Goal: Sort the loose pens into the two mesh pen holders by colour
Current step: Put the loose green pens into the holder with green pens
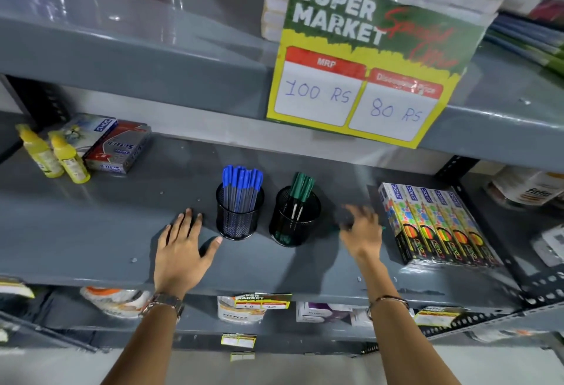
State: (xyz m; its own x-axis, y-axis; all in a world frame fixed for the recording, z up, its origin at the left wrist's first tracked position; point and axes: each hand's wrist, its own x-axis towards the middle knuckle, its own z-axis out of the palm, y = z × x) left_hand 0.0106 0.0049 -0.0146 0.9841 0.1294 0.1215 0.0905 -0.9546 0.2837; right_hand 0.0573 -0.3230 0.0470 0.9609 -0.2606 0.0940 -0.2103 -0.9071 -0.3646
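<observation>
Grey metal shelf [122,216], shop setting; price card [363,79] hangs from the shelf above.

Holders: two black mesh cups side by side at mid-shelf. Left holder [240,216] carries the blue pens [242,184], caps up. Right holder [294,220] carries the green pens [300,187], fewer of them.

Left hand [183,244]: flat on the shelf, fingers spread, nothing in it. Thumb tip lies just beside the base of the left holder; contact cannot be confirmed.

Right hand [361,229]: blurred, fingers curled down onto the shelf. A sliver of green shows at either side of the fingers, so a loose green pen [337,227] probably lies under them. Whether the fingers have closed on it cannot be told. This pen sits just right of the right holder, between it and the pencil boxes [439,226] on the far side of the grip.

Step in hand (judgement): pickup of what looks like the last loose pen; no others visible on the shelf. Sorting is nearly finished.

Next move calls for: firm pinch on the barrel, lift clear of the shelf, short carry to the left of the grip, tip the pen upright, drop among the green ones. Risk: knocking the light cup on entry.
</observation>
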